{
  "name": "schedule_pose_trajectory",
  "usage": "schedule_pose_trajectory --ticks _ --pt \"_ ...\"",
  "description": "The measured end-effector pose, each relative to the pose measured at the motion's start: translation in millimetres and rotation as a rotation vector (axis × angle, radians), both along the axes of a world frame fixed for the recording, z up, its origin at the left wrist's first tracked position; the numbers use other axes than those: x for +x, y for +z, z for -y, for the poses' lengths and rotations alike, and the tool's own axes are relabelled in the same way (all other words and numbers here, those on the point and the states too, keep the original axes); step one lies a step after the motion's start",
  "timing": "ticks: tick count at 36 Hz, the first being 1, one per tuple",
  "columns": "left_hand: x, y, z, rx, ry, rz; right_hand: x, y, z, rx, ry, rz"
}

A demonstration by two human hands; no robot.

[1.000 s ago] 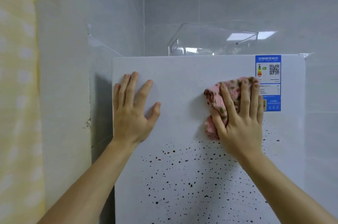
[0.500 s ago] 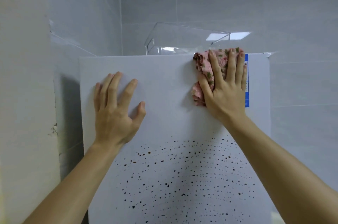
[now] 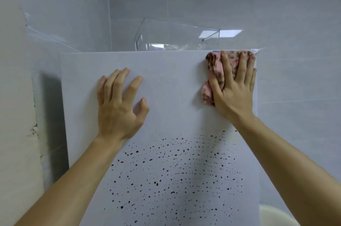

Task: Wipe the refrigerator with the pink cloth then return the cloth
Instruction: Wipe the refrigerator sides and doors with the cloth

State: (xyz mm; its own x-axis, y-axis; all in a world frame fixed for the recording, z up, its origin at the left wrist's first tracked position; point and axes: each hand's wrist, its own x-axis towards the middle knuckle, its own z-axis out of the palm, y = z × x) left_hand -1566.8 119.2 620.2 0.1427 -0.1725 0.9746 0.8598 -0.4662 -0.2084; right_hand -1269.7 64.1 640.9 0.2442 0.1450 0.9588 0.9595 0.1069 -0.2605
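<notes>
Wiping now reaches the top-right corner, further right than before: my left hand (image 3: 120,107), spread flat and holding nothing, braces the refrigerator (image 3: 166,70) so my flat-fingered right hand (image 3: 234,93) can press the pink cloth (image 3: 215,70) there, above unwiped dark spots (image 3: 173,179).

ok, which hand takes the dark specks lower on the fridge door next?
Probably right. The right hand presses the pink cloth flat at the refrigerator door's top right corner, above the specks. The left hand lies bare on the door, holding nothing.
</notes>
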Motion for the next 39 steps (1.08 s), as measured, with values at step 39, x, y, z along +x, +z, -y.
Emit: schedule_pose_trajectory --ticks 39 --pt "4.1 -2.2 0.7 0.033 -0.031 0.021 31.6 -89.8 9.2 -0.007 0.093 -0.149"
